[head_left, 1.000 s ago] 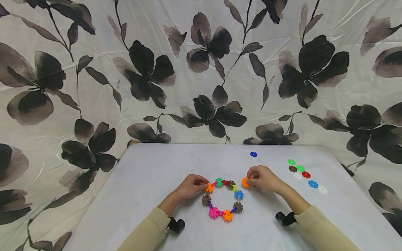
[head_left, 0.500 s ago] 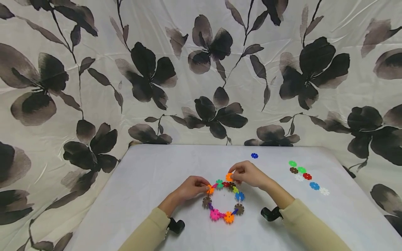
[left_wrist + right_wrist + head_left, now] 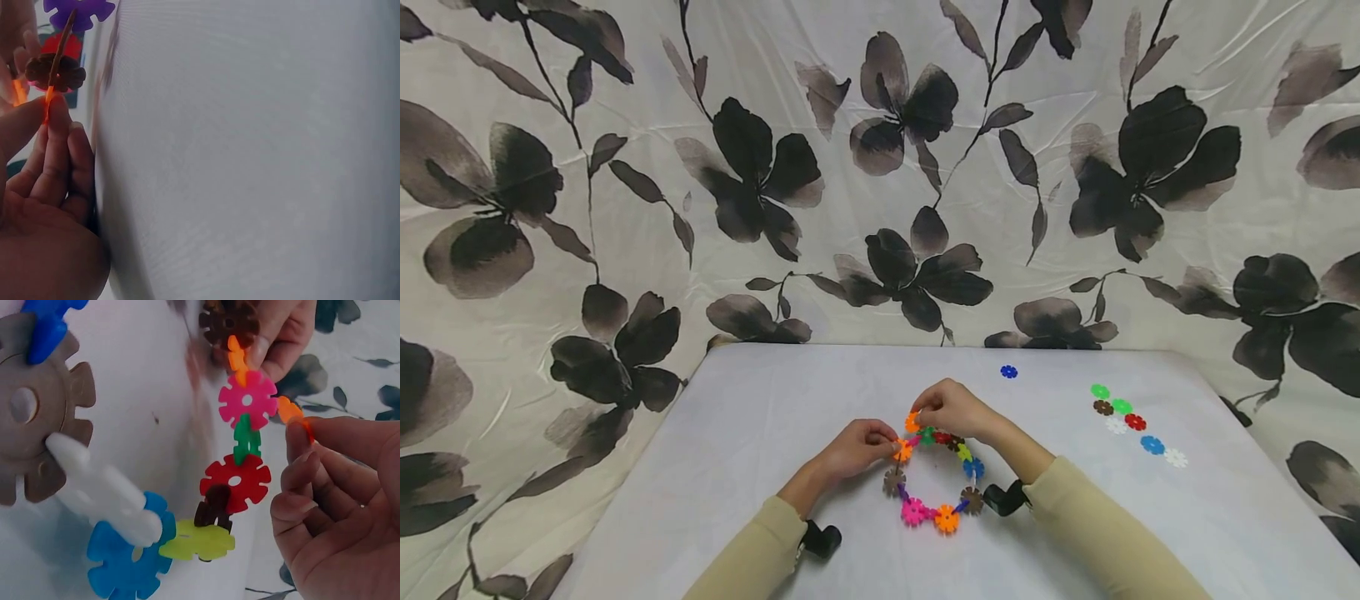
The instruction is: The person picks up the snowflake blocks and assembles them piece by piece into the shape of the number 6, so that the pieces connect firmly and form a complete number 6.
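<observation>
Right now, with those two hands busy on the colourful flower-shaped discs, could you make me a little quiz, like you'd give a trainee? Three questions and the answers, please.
1. What colour is the disc that the right hand pinches?
2. True or false: the loose dark blue disc lies outside the ring.
3. How many loose white discs lie at the right of the head view? (a) one (b) two (c) four

Key: 1. Orange. 2. True. 3. (b) two.
</observation>
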